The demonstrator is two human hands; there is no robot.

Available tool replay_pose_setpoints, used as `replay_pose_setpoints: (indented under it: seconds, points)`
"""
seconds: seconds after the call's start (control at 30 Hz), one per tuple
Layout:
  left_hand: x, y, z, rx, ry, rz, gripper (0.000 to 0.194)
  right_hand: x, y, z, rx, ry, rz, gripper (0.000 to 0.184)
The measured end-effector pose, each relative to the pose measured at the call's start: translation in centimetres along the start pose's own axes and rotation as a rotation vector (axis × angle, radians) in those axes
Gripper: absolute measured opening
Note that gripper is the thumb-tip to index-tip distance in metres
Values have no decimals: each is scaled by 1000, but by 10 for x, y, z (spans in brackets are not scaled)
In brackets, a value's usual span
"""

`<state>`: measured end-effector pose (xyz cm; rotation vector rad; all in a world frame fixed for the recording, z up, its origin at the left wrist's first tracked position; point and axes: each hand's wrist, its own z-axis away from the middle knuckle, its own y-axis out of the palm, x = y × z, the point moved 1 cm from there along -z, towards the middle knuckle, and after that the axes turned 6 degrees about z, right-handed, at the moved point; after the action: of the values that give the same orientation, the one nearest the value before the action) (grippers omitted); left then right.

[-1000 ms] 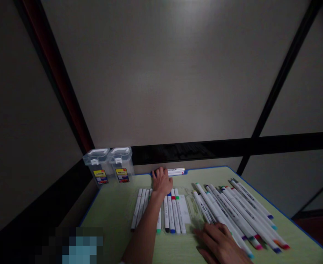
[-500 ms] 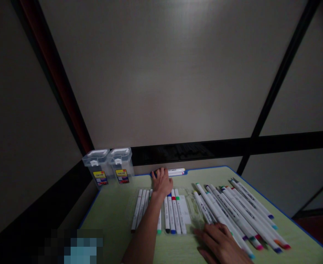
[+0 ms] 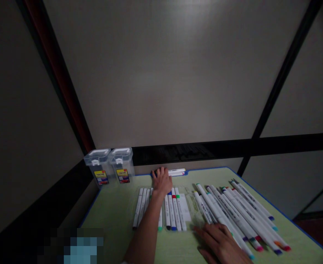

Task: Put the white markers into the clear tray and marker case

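At the far edge of the table, my left hand (image 3: 162,181) reaches over the blue pen groove (image 3: 186,172), its fingers spread. White markers (image 3: 177,174) lie in that groove just right of the fingers; whatever is beneath the hand is hidden. Below my left forearm, a row of white markers (image 3: 175,212) with coloured bands lies in a clear plastic tray (image 3: 188,211), partly covered by the arm. My right hand (image 3: 219,242) rests low near the front with fingers stretched out, touching or close to the near-left side of a loose pile of white markers (image 3: 235,209).
Two clear lidded boxes (image 3: 101,167) with yellow labels stand side by side at the back left corner. The green table (image 3: 109,216) has a blue edge. A wall panel (image 3: 161,91) rises directly behind it.
Both hands stay in nearly the same place. The view has shifted very slightly, and the markers and boxes have not moved on the table.
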<state>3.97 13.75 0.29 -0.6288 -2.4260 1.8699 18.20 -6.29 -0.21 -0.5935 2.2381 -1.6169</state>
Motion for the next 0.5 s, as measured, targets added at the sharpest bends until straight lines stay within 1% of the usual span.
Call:
replay_pose_setpoints:
  seconds: [0.2,0.33,0.5]
  points:
    - [0,3,-3,3,-10,-9,30,0,0,3,-16,38,-23,32]
    - [-1,3,-4,4,-21,-10,32,1,-2,2,-45,31,-32,33]
    - [-2,2,-3,2,-27,-12,33,0,-2,2,-32,43,-41,30]
